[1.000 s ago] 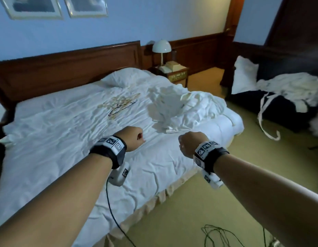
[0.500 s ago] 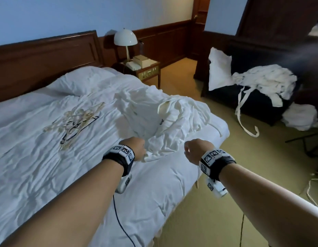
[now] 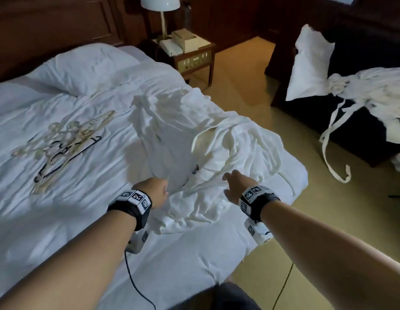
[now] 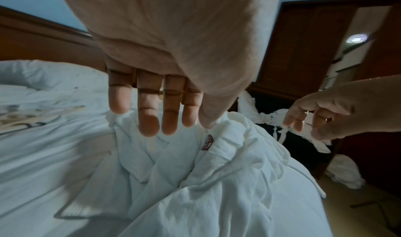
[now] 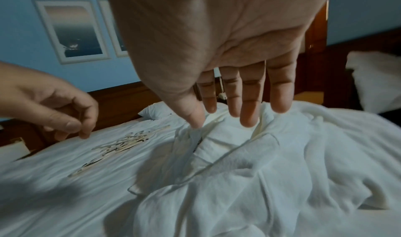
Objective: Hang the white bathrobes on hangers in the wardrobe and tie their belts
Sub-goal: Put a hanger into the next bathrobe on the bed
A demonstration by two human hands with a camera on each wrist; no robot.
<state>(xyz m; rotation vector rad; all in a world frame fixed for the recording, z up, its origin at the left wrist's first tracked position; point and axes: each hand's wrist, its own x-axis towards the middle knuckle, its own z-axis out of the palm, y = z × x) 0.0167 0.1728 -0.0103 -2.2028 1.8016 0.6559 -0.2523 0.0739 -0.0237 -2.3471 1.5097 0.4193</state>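
Note:
A crumpled white bathrobe [image 3: 219, 151] lies on the right part of the bed, its dark chest logo [image 4: 207, 142] facing up. My left hand [image 3: 162, 190] hovers just over the robe's near left folds, fingers [image 4: 149, 120] straight and holding nothing. Above the robe's near right side, my right hand [image 3: 229, 179] reaches forward with its fingers [image 5: 249, 113] spread and empty. A pile of pale and black hangers [image 3: 64, 142] lies on the sheet to the left. A second white bathrobe [image 3: 373, 97] is heaped on a dark armchair, its belt [image 3: 326, 148] dangling to the floor.
The bed [image 3: 60, 220] fills the left, with a pillow [image 3: 82, 68] at the wooden headboard. A nightstand [image 3: 194, 59] with a lamp [image 3: 160, 5] stands beyond it. A white pillow [image 3: 311, 63] leans on the armchair. Cables [image 3: 136, 285] trail over the bed edge and the carpet.
Both hands went from closed fists to open fingers and moved forward over the robe. My view has come closer and tipped down onto the bed.

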